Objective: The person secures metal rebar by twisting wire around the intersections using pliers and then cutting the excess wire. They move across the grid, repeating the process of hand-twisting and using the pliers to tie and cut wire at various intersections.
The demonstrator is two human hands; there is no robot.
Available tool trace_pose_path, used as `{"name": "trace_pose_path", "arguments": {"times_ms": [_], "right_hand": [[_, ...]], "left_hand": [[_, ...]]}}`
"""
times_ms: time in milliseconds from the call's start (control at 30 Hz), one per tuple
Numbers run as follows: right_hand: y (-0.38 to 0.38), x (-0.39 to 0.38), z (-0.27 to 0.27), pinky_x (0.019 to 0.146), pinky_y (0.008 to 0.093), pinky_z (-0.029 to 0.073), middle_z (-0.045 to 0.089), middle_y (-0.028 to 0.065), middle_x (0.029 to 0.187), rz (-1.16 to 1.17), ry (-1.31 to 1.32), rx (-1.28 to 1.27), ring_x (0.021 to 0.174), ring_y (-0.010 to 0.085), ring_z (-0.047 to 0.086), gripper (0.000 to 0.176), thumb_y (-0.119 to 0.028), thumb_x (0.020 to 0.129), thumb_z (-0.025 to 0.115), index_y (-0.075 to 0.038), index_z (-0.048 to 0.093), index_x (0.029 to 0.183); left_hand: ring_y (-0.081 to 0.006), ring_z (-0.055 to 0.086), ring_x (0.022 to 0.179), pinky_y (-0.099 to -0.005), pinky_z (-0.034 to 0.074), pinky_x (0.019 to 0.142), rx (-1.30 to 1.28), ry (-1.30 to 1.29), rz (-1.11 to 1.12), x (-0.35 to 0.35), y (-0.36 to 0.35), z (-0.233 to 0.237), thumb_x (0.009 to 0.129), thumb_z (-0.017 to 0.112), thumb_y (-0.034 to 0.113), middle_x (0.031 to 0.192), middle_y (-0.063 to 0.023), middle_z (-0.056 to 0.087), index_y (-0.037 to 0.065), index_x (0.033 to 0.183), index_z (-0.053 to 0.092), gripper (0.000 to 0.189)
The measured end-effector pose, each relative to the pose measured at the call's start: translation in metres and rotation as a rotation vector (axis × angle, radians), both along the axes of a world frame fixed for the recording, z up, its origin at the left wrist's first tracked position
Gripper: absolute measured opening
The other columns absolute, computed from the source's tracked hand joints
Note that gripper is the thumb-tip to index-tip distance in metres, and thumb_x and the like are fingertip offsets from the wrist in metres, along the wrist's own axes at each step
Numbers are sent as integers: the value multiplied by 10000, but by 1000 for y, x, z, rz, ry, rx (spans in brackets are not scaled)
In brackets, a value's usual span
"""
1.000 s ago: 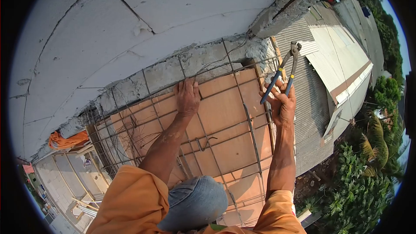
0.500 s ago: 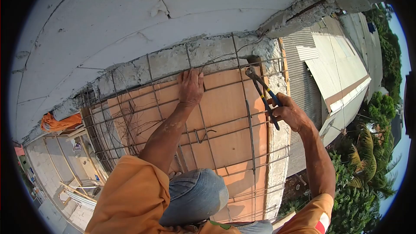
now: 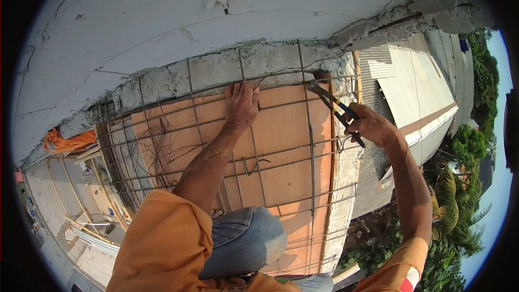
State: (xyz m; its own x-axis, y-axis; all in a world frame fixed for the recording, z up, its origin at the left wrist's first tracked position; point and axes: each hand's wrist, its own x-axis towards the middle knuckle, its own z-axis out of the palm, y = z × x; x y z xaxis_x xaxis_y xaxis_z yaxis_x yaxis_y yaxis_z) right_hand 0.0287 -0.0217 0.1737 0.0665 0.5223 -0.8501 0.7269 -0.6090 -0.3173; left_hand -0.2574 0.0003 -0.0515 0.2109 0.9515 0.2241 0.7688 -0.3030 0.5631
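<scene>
**Item 1. Right hand** (image 3: 370, 125): fingers clamped round the blue-and-yellow handles of the pincers (image 3: 331, 103), with the handles drawn close together. The tool's head lies at the far right corner of the rebar mesh (image 3: 311, 151), on or just beside a bar crossing near the concrete edge (image 3: 216, 70). Whether the nose grips anything is too small to tell.

**Item 2. Left hand** (image 3: 241, 104): fingers flat and close together, palm down on a far bar of the mesh. It holds nothing.

**Item 3. Tie wire** (image 3: 273, 74): thin loose strands curving off the far bars, between the two hands.

**Item 4. Plywood form** (image 3: 284, 130): an orange-brown sheet under the mesh. The person's knee (image 3: 246, 240) is over its near side.

**Item 5. Surroundings:** a white block wall (image 3: 162, 16) rises behind the concrete edge. A corrugated roof (image 3: 416, 75) and trees (image 3: 459, 227) lie far below the open right side. An orange cloth (image 3: 65, 143) hangs at the left.

**Handling note (a judgement):**
- The work looks like tying at that corner crossing.
- It would go best with the nose set square on the wire ends, close to the bars, and turned in short twists until snug, since over-twisting snaps thin wire.
- The flat left hand should keep the bars from shifting.
- Body weight belongs on the knee, well in from the open edge.
</scene>
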Motion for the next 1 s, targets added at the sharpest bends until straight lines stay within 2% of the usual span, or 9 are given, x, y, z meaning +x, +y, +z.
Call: {"name": "trace_pose_path", "arguments": {"times_ms": [167, 233, 400, 467, 533, 633, 800, 900, 1000], "right_hand": [[9, 5, -2, 664, 328, 533, 581, 94, 901, -16, 41, 15, 746, 189, 649, 169, -46, 799, 605, 5, 512, 931], [10, 1, -2, 624, 313, 526, 580, 91, 867, -83, 69, -44, 685, 158, 617, 114, -97, 876, 548, 1, 505, 918], [1, 4, -22, 578, 302, 486, 590, 72, 790, -162, 101, -95, 587, 125, 548, 185, -191, 955, 545, -20, 513, 892], [-4, 10, -40, 515, 324, 429, 558, 68, 700, -23, 44, -134, 554, 136, 523, 292, -278, 954, 565, 0, 527, 873], [-18, 8, -52, 484, 348, 397, 537, 65, 650, -38, 51, -97, 531, 151, 505, 336, -300, 950, 582, 19, 541, 851], [-40, -1, -65, 441, 302, 393, 518, 45, 586, 125, -152, 247, 481, 106, 477, 295, -214, 977, 529, -24, 521, 751], [-19, 11, -51, 477, 309, 437, 547, 67, 624, -194, 195, -85, 497, 138, 519, 300, -227, 956, 565, -2, 555, 757], [-14, 10, -31, 487, 289, 495, 588, 88, 655, -332, 381, -109, 534, 147, 580, 312, -215, 916, 641, 38, 570, 747], [-4, 15, -25, 481, 292, 516, 609, 110, 694, -92, 188, -32, 555, 161, 618, 288, -206, 892, 665, 64, 596, 819]], "left_hand": [[-327, 524, 999, -480, 338, 961, 110, 1, -1, 0, 1, -5, 976, 474, 242, 1012, -149, 601, 27, 1027, 534, 229], [-328, 526, 995, -481, 340, 960, 131, -5, 5, 0, 1, -5, 972, 480, 235, 1004, -151, 602, 25, 1034, 537, 226], [-332, 530, 991, -479, 345, 959, 107, -23, 2, 0, 1, -3, 968, 484, 229, 1006, -154, 610, 20, 1053, 539, 232], [-333, 531, 992, -478, 348, 957, 93, -27, -2, 0, 3, -4, 968, 483, 228, 1011, -155, 612, 17, 1060, 539, 237], [-335, 532, 1002, -478, 350, 962, 121, -8, -10, -1, 2, -10, 969, 480, 229, 1018, -158, 615, 10, 1057, 538, 242], [-339, 532, 1015, -481, 346, 980, 87, -6, -11, 1, 2, -8, 969, 479, 226, 1019, -163, 614, 4, 1058, 538, 246], [-347, 529, 1030, -484, 335, 1005, 107, 15, -1, 1, 2, -10, 970, 475, 227, 1039, -176, 615, -5, 1067, 544, 260], [-348, 526, 1036, -483, 336, 1006, 96, 18, 0, 3, -1, -4, 972, 472, 231, 1052, -181, 614, -14, 1064, 549, 273], [-346, 525, 1037, -482, 339, 1002, 65, 15, 7, 4, 4, -3, 971, 475, 229, 1055, -181, 610, -18, 1053, 553, 271]]}}
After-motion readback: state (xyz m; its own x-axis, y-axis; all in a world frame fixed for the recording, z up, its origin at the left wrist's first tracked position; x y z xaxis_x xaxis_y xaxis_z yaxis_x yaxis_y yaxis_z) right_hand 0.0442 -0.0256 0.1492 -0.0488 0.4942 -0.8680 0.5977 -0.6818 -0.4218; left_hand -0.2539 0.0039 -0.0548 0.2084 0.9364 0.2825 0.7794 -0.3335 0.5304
